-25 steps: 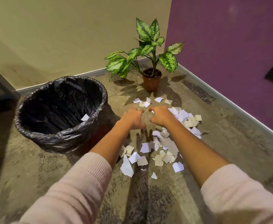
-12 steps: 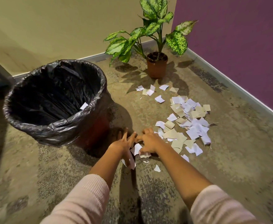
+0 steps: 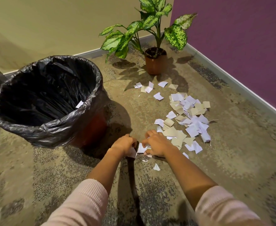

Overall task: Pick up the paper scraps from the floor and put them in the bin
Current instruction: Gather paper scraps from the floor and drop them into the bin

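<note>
Head camera looks down, close above floor [image 3: 232, 160].

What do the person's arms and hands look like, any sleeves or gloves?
Both arms wear pale pink, ribbed knit sleeves. The left sleeve and right sleeve end partway along the forearms, which are bare below the cuffs. The left hand and right hand are bare too: no gloves, and no watch or ring shows in this view.

mottled, worn tan floor [image 3: 232, 160]. beige wall [image 3: 52, 22] far beyond the right hand [image 3: 157, 145], purple wall [image 3: 240, 38] off to its right; potted dieffenbachia [image 3: 155, 62] in the corner between them.
</note>
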`<action>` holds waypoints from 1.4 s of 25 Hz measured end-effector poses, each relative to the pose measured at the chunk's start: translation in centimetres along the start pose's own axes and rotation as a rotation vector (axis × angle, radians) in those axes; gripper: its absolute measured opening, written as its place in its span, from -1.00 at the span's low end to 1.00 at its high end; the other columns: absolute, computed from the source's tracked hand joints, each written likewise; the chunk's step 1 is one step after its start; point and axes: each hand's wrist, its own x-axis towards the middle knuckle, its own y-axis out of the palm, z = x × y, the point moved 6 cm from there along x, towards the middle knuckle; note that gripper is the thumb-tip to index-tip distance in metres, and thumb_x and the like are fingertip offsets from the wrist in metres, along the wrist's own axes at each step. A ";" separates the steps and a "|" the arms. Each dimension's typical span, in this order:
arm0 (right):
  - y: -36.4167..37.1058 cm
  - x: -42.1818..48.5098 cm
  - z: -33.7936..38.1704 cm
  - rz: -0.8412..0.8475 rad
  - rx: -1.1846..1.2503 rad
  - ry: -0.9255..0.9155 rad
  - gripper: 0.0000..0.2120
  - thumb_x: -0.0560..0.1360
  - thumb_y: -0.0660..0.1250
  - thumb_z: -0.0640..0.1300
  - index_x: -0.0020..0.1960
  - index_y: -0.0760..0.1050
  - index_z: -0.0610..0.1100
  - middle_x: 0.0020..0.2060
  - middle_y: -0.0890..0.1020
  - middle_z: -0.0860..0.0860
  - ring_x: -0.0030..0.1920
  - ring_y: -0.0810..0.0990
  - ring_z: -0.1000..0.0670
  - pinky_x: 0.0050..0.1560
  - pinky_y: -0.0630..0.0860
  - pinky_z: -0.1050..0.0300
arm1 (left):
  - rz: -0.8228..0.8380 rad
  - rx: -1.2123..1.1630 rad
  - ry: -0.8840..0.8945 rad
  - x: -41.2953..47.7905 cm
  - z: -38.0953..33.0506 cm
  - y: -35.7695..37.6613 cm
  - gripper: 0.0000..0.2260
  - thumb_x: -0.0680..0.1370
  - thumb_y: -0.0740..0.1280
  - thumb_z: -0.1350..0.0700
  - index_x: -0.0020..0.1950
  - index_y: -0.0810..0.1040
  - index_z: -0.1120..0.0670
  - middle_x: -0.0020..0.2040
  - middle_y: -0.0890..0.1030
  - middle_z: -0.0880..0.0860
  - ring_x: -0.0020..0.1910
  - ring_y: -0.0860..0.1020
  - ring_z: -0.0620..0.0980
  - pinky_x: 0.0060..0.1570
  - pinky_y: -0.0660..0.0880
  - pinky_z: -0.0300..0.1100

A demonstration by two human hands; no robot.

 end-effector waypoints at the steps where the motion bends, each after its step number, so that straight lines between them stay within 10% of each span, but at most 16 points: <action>1: -0.1 -0.4 -0.5 -0.004 -0.004 0.003 -0.72 0.44 0.42 0.09 0.12 0.57 0.05 0.19 0.43 -0.05 0.29 0.33 -0.10 0.19 0.33 -0.03 | 0.010 -0.046 -0.011 0.0 -0.1 0.1 -0.75 0.42 0.35 0.16 0.09 0.56 0.07 0.13 0.51 0.14 0.08 0.55 0.15 -0.05 0.44 -0.16; 5: -0.9 -1.9 -3.4 -0.025 -0.083 0.068 -0.78 0.47 0.34 0.00 0.11 0.57 0.05 0.20 0.46 -0.05 0.30 0.36 -0.11 0.28 0.28 -0.03 | -0.049 -0.286 -0.064 0.6 -1.1 -0.7 -0.83 0.38 0.29 0.15 -0.07 0.59 0.04 -0.13 0.59 0.05 -0.11 0.58 0.10 -0.20 0.44 -0.21; 9: -2.2 -3.5 -8.2 -0.083 -0.128 0.241 -0.72 0.49 0.32 0.06 0.18 0.56 0.06 0.28 0.45 -0.07 0.36 0.30 -0.12 0.34 0.28 -0.05 | -0.158 -0.273 0.043 3.0 -5.1 -2.2 -0.75 0.46 0.36 0.14 0.13 0.55 0.01 0.06 0.60 0.06 0.04 0.57 0.08 -0.08 0.46 -0.18; 18: -2.3 -7.3 -20.5 -0.090 0.314 0.771 0.12 0.13 0.46 0.47 0.53 0.04 0.17 0.55 0.01 -0.11 0.53 -0.05 -0.29 0.44 0.18 -0.33 | -0.014 -0.308 0.104 9.3 -9.9 -2.9 -0.05 0.36 0.51 0.02 0.58 -0.02 -0.07 0.52 -0.03 0.16 0.47 0.15 0.26 0.32 0.36 0.03; 25: -1.1 -5.9 -17.3 0.156 0.531 0.692 0.21 0.17 0.59 0.30 0.55 -0.16 0.30 0.57 -0.29 -0.09 0.56 -0.22 -0.32 0.47 0.12 -0.30 | 0.243 0.105 0.112 10.8 -11.9 -1.1 0.35 0.16 0.60 -0.27 0.51 -0.43 -0.16 0.51 -0.43 0.20 0.48 -0.37 0.35 0.42 0.07 0.36; 30: 0.3 -4.6 -13.9 0.252 0.339 0.670 0.18 0.20 0.62 0.15 0.55 -0.13 0.28 0.56 -0.28 -0.07 0.53 -0.28 -0.35 0.33 0.25 -0.51 | 0.114 0.193 0.134 10.6 -12.2 -0.5 0.23 0.21 0.63 -0.12 0.58 -0.20 -0.12 0.55 -0.22 0.25 0.51 -0.19 0.38 0.36 0.26 0.27; 35: -0.6 -3.9 -12.3 0.101 0.301 0.680 -0.23 0.36 0.54 -0.07 0.44 0.22 0.14 0.48 0.09 -0.09 0.48 0.10 -0.29 0.32 0.41 -0.24 | 0.011 0.196 0.171 10.2 -12.6 -1.2 -0.03 0.26 0.62 -0.04 0.53 0.14 -0.01 0.46 0.12 0.16 0.42 0.16 0.25 0.23 0.46 0.05</action>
